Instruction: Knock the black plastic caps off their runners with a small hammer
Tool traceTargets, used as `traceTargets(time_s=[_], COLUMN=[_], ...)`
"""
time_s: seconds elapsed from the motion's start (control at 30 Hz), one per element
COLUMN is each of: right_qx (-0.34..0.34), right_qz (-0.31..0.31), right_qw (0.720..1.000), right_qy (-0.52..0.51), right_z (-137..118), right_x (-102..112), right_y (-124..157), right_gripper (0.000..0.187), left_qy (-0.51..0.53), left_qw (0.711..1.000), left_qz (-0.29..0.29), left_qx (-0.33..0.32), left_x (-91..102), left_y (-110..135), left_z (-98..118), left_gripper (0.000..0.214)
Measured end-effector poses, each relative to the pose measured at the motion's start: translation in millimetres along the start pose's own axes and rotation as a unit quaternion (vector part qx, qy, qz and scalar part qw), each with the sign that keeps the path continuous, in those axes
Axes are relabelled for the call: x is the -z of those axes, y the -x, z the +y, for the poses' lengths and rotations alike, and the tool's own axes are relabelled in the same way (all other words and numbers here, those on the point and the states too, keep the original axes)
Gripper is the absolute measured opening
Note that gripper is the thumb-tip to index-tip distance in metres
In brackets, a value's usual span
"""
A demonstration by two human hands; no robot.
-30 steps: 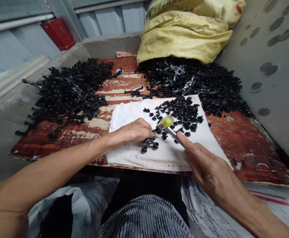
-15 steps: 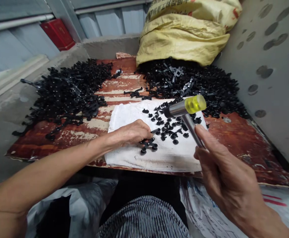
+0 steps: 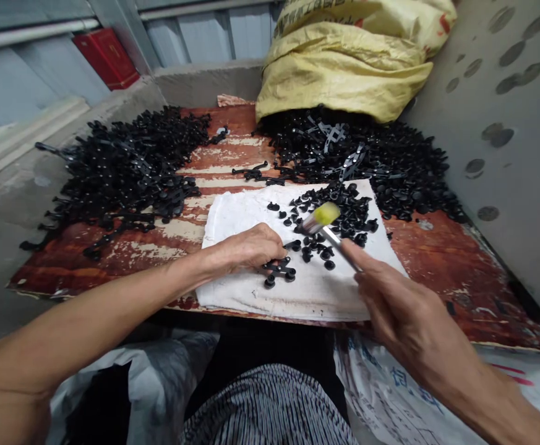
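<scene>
My left hand (image 3: 246, 248) is closed on a black plastic sprue piece (image 3: 279, 271), pinning it to a white cloth (image 3: 251, 290) on the worn red board (image 3: 125, 247). My right hand (image 3: 399, 303) grips the metal handle of a small hammer (image 3: 323, 222) with a yellow-green head. The hammer head is low and blurred, just right of the held piece, over several loose black caps (image 3: 339, 213) on the cloth.
A heap of black sprue frames (image 3: 121, 167) lies at the left of the board, and a larger pile of black parts (image 3: 381, 161) at the back right under a yellow sack (image 3: 348, 62). A grey spotted wall (image 3: 506, 123) stands on the right. Plastic bags sit by my lap.
Half a second ago the hammer was lifted high over the caps; it has swung back down towards the piece under my left hand. My left hand has stayed put.
</scene>
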State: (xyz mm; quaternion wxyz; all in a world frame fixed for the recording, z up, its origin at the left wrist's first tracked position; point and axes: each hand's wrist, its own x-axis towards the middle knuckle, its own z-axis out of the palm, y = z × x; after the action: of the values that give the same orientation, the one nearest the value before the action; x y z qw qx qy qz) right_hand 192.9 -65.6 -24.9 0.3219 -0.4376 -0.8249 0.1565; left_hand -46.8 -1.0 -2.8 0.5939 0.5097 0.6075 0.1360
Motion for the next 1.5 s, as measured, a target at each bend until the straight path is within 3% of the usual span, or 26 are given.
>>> traceTargets(time_s=[0.07, 0.23, 0.37, 0.43, 0.5, 0.53, 0.6, 0.7, 0.77, 0.8, 0.87, 1.07, 1.23, 1.33, 1.4, 1.5], right_qx=[0.013, 0.003, -0.008, -0.039, -0.115, -0.162, -0.244, -0.305, -0.318, -0.323, -0.326, -0.318, -0.293, -0.298, -0.317, -0.356], right_qz=[0.033, -0.06, -0.065, -0.065, -0.055, -0.047, -0.026, 0.009, 0.024, 0.029, 0.039, 0.046, 0.011, -0.005, 0.031, 0.074], right_qw=[0.999, 0.997, 0.997, 0.997, 0.987, 0.973, 0.926, 0.853, 0.824, 0.815, 0.802, 0.803, 0.821, 0.799, 0.766, 0.717], right_qy=[-0.001, 0.042, 0.033, -0.013, -0.101, -0.16, -0.287, -0.424, -0.467, -0.481, -0.498, -0.502, -0.489, -0.522, -0.559, -0.594], right_z=[0.4, 1.0, -0.6, -5.2, -10.8, -13.2, -16.1, -17.1, -17.6, -18.2, -19.7, -24.5, -29.6, -33.5, -35.3, -35.8], right_x=[-0.7, -5.6, -3.4, 1.3, 5.6, 6.4, 3.7, -9.0, -18.5, -22.2, -26.8, -26.1, -30.4, -33.3, -33.2, -31.6], right_y=[0.9, -0.3, -9.3, -15.8, -20.9, -22.2, -21.6, -14.7, -8.8, -6.2, -2.5, -4.1, -16.9, -24.6, -27.3, -28.4], right_gripper=[0.063, 0.057, 0.053, 0.046, 0.038, 0.035, 0.032, 0.036, 0.039, 0.04, 0.041, 0.04, 0.037, 0.034, 0.034, 0.038], left_qy=[-0.006, -0.036, -0.033, -0.072, -0.173, -0.238, -0.375, -0.524, -0.576, -0.591, -0.61, -0.618, -0.619, -0.585, -0.521, -0.389], left_qw=[1.0, 0.999, 0.999, 0.997, 0.979, 0.956, 0.874, 0.686, 0.584, 0.551, 0.52, 0.513, 0.521, 0.533, 0.585, 0.726], left_qz=[0.002, 0.013, -0.011, -0.012, 0.021, 0.052, 0.135, 0.268, 0.314, 0.322, 0.327, 0.322, 0.272, 0.269, 0.314, 0.346], left_qx=[0.004, 0.008, -0.014, -0.038, -0.109, -0.162, -0.279, -0.427, -0.479, -0.492, -0.5, -0.501, -0.521, -0.548, -0.537, -0.449], left_x=[-1.0, -2.5, 1.9, 4.5, 5.4, 4.8, 2.3, -2.2, -3.8, -4.1, -4.3, -7.9, -19.7, -21.8, -18.1, -9.6], left_y=[0.5, 0.3, -2.1, 2.1, 12.6, 19.6, 34.5, 50.4, 54.4, 54.8, 54.2, 54.1, 56.9, 58.3, 59.4, 61.4], left_z=[1.2, 2.9, -0.5, -0.5, 0.2, 0.0, -3.1, -13.9, -21.6, -24.7, -29.0, -30.9, -25.7, -22.9, -22.7, -23.0], left_gripper=[0.026, 0.026, 0.024, 0.025, 0.027, 0.027, 0.027, 0.024, 0.022, 0.021, 0.02, 0.017, 0.015, 0.014, 0.023, 0.032])
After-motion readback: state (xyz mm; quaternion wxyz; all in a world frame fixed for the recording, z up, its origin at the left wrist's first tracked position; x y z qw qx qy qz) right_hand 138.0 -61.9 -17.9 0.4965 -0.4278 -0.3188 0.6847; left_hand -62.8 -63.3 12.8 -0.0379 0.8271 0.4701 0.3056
